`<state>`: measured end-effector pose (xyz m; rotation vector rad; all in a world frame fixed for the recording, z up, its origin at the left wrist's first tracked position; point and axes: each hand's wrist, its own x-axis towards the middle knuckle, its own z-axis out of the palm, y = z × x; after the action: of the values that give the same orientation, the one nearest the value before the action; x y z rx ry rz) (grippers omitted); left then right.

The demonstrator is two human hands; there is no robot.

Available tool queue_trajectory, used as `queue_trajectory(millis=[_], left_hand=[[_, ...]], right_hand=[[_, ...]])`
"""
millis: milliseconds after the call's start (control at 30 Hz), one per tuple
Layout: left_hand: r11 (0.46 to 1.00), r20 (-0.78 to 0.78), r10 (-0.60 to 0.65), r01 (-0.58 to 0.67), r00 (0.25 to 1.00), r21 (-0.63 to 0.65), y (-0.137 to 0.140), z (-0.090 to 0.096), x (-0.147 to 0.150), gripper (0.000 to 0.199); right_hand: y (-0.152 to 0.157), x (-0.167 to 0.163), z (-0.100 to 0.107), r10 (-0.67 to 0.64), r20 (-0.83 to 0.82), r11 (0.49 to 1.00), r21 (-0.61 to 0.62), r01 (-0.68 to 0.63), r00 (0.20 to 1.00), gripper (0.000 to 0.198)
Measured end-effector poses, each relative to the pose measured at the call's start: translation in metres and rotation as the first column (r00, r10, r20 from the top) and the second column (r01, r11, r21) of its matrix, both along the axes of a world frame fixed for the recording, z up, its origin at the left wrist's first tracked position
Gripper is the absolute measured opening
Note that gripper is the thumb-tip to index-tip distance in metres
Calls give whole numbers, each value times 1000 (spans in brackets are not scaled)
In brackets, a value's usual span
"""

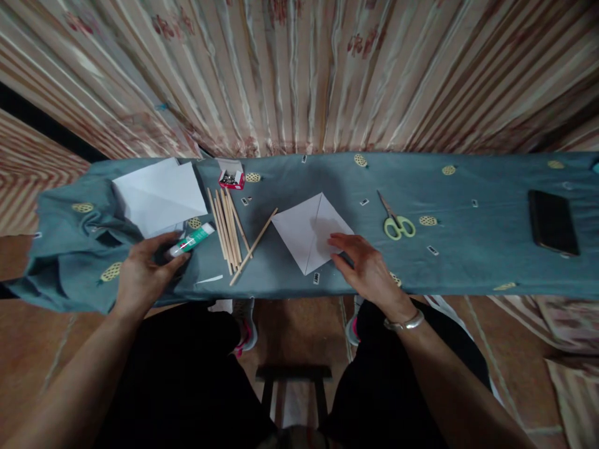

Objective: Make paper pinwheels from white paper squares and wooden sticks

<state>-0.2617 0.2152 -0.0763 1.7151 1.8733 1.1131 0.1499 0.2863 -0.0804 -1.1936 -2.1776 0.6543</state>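
Observation:
My left hand has its thumb and fingers closed around a green-and-white glue stick at the left of the table. In the middle lies a square white sheet of paper, turned corner-up with a crease from corner to corner. My right hand rests at its right edge, thumb and fingers apart and the fingertips on the paper, gripping nothing. A loose wooden stick lies slantwise by the paper's left corner. Several more wooden sticks lie in a bunch between the glue stick and the paper.
More white sheets lie at the left. Behind the sticks is a small open red box of metal pieces. Green-handled scissors lie right of the paper, a dark phone farther right. A paper strip is near the front edge.

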Motion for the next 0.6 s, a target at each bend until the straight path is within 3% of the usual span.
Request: queue_trajectory(millis=[33,100,167,200,267,300,400,600], left_hand=[[994,-174,101,-92,980,55,-1,8,11,48],[991,-351,109,-72,930,116,-2,23,42,46],[988,-430,-73,123,900,90,3,30,78,39],[956,-455,-223,286,862,72,8,29,96,36],[842,-487,-479,540,730,-18,20,20,128,34],[793,-505,-538,608,675,-32,26,14,140,35],[740,-515,-598,670,614,-61,43,-4,162,39],[723,-542,-593,690,595,-35,49,-14,168,27]], right_hand=[[-1,0,-1,28,39,1000,12,-28,999,30],[-3,-1,-2,55,100,998,24,-58,993,32],[-4,-3,-3,74,132,996,30,-79,988,34],[-4,-3,-4,83,143,996,30,-88,986,36],[-4,-3,-4,95,157,995,25,-100,983,39],[-4,-3,-4,99,162,994,22,-104,982,41],[-4,-2,-5,105,174,994,17,-110,979,44],[-3,0,-4,120,213,992,2,-123,970,44]])
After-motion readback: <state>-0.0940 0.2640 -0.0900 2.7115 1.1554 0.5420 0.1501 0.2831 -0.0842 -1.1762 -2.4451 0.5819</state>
